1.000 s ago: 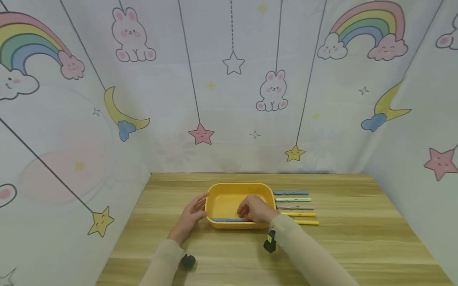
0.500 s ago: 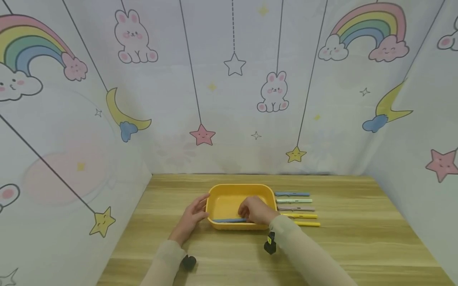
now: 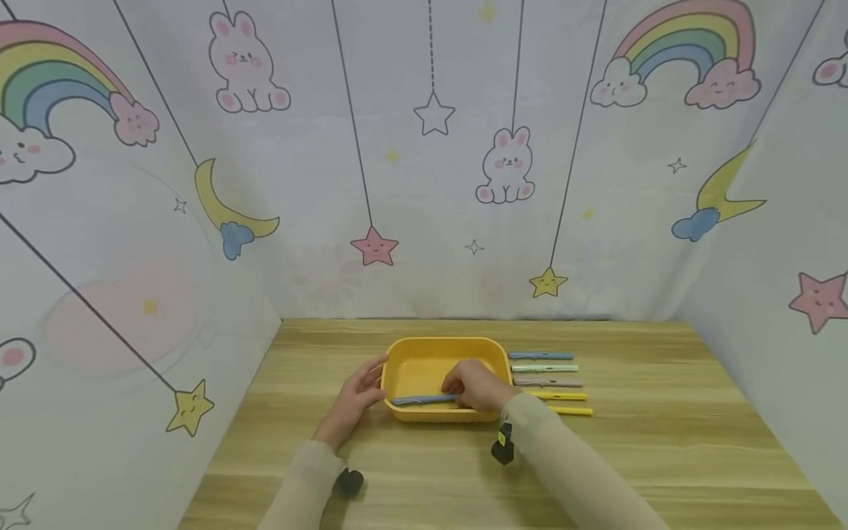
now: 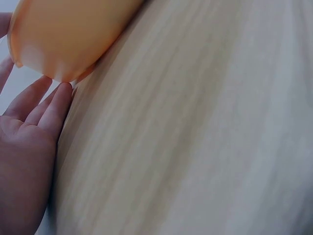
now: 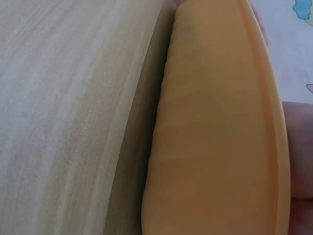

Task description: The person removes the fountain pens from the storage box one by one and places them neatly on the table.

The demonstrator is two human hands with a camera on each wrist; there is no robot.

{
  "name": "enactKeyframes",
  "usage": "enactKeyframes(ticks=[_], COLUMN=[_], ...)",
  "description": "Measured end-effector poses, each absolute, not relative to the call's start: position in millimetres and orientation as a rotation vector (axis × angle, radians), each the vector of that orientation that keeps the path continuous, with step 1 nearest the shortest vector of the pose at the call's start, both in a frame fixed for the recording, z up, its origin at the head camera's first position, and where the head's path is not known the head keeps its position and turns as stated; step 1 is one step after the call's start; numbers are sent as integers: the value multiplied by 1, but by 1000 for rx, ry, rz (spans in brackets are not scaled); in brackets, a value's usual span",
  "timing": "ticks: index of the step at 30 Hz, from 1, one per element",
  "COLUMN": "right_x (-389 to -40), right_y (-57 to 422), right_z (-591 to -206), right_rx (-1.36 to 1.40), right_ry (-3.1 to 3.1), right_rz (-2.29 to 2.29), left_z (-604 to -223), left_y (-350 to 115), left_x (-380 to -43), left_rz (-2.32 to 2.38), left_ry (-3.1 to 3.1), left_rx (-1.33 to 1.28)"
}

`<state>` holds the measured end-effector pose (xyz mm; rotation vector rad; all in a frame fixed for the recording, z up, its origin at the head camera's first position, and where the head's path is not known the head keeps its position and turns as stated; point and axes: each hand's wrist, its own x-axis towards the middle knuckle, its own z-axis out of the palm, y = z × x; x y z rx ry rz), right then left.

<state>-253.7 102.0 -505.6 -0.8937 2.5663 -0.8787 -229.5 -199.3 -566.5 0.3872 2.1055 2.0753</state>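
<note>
A yellow tray with rounded corners stands on the table. My right hand reaches over its front wall, fingers curled, and pinches the right part of a blue pen. That pen lies lengthwise along the tray's front side, its clip showing near the left end; its right end is hidden by the hand. At the tray's left end, my left hand rests extended fingertips against the outer wall. The left wrist view shows those fingers touching the tray. In the right wrist view the tray's wall hides most of the right hand.
Right of the tray, several pens lie in a row: a blue pen, a pale green pen, a mauve pen and two yellow ones, partly behind the right wrist. A patterned curtain borders the wooden table.
In the right hand, the blue pen has shifted slightly up and away from the tray's front wall, and its clip now shows. The left hand keeps its place at the tray.
</note>
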Motion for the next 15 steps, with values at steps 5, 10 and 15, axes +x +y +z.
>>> enactKeyframes(ticks=[5, 10, 15], right_x=[-255, -257, -254], right_y=[104, 105, 106], right_z=[-509, -510, -509], right_rx=[-865, -834, -839], right_ry=[2594, 2615, 2649], right_rz=[-890, -921, -967], left_z=[-569, -568, -568], left_y=[-200, -200, -199], left_x=[-232, -232, -231], left_rz=[2077, 2078, 2085], left_ry=[2111, 2117, 2108], left_rx=[413, 398, 383])
